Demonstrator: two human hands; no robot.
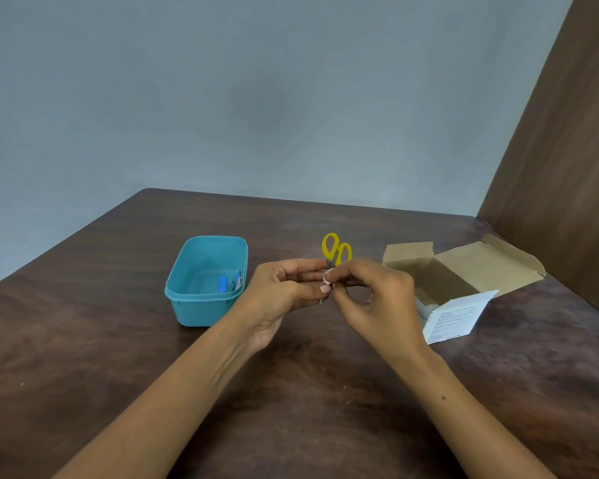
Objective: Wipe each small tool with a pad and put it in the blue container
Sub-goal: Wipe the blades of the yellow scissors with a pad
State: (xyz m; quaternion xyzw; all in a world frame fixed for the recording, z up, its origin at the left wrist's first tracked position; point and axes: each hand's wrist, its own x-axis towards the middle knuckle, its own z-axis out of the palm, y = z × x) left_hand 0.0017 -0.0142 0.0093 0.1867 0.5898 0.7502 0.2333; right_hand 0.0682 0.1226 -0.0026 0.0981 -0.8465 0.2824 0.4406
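Hidden blades, unclear contents

My hands are covering the scissors' (336,251) blades; items in the blue container (206,281) are looking too small to identify.

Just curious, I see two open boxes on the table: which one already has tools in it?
The blue container, left of the hands. Small blue-handled items lie in it. The cardboard box on the right shows only pale, indistinct contents.

One head-worn camera looks forward and down, close above both hands (left hand (284,292), right hand (374,299)).
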